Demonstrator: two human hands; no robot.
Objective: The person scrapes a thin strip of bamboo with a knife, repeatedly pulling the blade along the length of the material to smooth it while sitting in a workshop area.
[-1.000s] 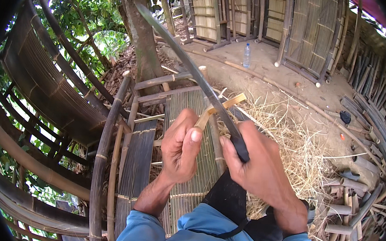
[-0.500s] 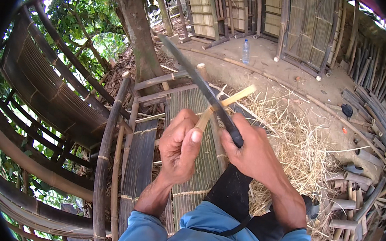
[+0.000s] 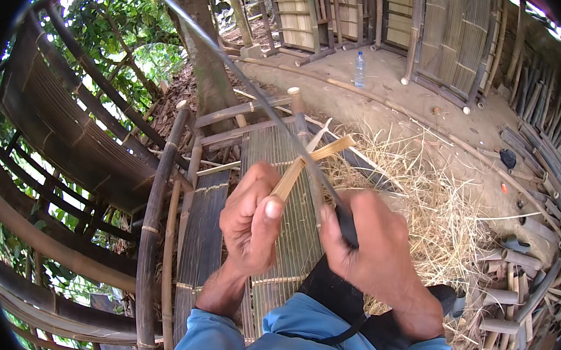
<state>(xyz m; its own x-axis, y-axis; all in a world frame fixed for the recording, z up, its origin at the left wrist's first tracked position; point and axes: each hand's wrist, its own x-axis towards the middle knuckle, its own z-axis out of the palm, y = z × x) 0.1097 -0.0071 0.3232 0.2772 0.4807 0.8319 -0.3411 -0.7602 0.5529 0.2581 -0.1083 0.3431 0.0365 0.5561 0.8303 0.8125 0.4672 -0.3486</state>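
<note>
My left hand (image 3: 250,219) is closed around the near end of a pale bamboo strip (image 3: 289,180), its thumb lying along the strip. In my right hand (image 3: 381,247) is the black handle of a long machete (image 3: 251,91), whose narrow blade slants up and away to the left. The blade crosses the strip just beyond my left hand and touches it. Past the blade the strip parts into two pieces, a wider one angled right and a thin sliver standing up. How deep the blade sits in the bamboo cannot be made out.
Below my hands lies a slatted bamboo bench (image 3: 273,254) with a post-and-rail frame (image 3: 159,231) on its left. Pale shavings (image 3: 423,221) heap on the ground to the right. Cut bamboo pieces (image 3: 503,298) lie farther right. A plastic bottle (image 3: 360,70) stands beyond, near bamboo panels (image 3: 449,43).
The machete has turned, its tip swinging farther up and left, and the blade now shows thinner. My right hand has shifted slightly right and nearer. The strip's far end has moved left.
</note>
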